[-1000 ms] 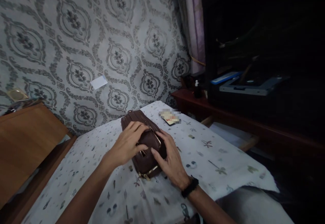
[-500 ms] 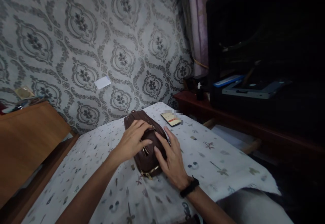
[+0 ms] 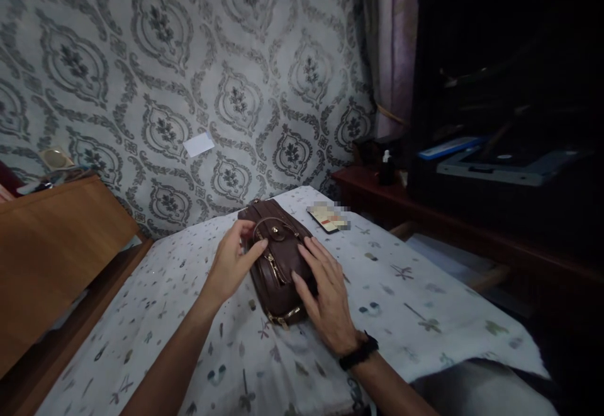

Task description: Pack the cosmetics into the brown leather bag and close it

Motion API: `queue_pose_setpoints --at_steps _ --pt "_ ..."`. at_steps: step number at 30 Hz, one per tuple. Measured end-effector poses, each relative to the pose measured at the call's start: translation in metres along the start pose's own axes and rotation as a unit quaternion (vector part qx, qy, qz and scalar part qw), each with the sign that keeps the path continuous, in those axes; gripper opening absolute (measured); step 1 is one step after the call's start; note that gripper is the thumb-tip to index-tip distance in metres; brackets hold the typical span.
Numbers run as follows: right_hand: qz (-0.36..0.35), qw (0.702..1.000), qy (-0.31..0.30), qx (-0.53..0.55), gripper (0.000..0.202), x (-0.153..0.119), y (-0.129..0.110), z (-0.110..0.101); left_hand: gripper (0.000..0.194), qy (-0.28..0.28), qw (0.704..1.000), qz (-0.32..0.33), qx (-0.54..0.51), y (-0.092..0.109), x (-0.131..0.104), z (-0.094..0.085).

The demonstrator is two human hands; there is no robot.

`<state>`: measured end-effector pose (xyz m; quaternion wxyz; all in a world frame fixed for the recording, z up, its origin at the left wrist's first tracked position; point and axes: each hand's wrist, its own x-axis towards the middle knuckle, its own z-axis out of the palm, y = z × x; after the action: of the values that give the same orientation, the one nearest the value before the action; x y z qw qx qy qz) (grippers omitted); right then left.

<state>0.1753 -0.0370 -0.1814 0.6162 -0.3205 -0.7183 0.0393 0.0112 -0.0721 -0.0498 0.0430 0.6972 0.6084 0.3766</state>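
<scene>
A brown leather bag (image 3: pixel 268 277) with gold zippers lies on a white patterned cloth. On its top are a round gold stud, a thin curved brown strap (image 3: pixel 270 219) and a short zipper with a tassel-like pull. At the bag's left side is my left hand (image 3: pixel 229 265), its fingertips by the strap's left end and its thumb apart from them, over the bag's edge. My right hand (image 3: pixel 328 287) rests along the right side with its fingers stretched out, touching the leather. A black band circles my right wrist.
A phone (image 3: pixel 325 219) with a lit, partly blurred screen lies beyond the bag on the right. A wooden cabinet (image 3: pixel 61 258) stands left. To the right are a dark red shelf with a small dark bottle (image 3: pixel 387 169), an open drawer (image 3: pixel 448 258) and a dark computer case (image 3: pixel 472 107).
My left hand has pulled back left from the bag's top, uncovering the stud and strap. My right hand stays on the right side. The view has shifted slightly.
</scene>
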Motion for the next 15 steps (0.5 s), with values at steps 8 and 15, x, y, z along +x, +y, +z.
queue_pose_setpoints --at_steps 8,15 --pt "-0.025 0.998 0.031 -0.041 0.051 -0.002 0.003 -0.004 0.023 -0.109 0.938 0.186 0.27 0.041 0.033 0.019" --pt "-0.043 0.995 0.036 -0.08 0.049 -0.001 0.001 -0.006 0.02 -0.131 0.921 0.154 0.332 0.046 0.04 0.03"
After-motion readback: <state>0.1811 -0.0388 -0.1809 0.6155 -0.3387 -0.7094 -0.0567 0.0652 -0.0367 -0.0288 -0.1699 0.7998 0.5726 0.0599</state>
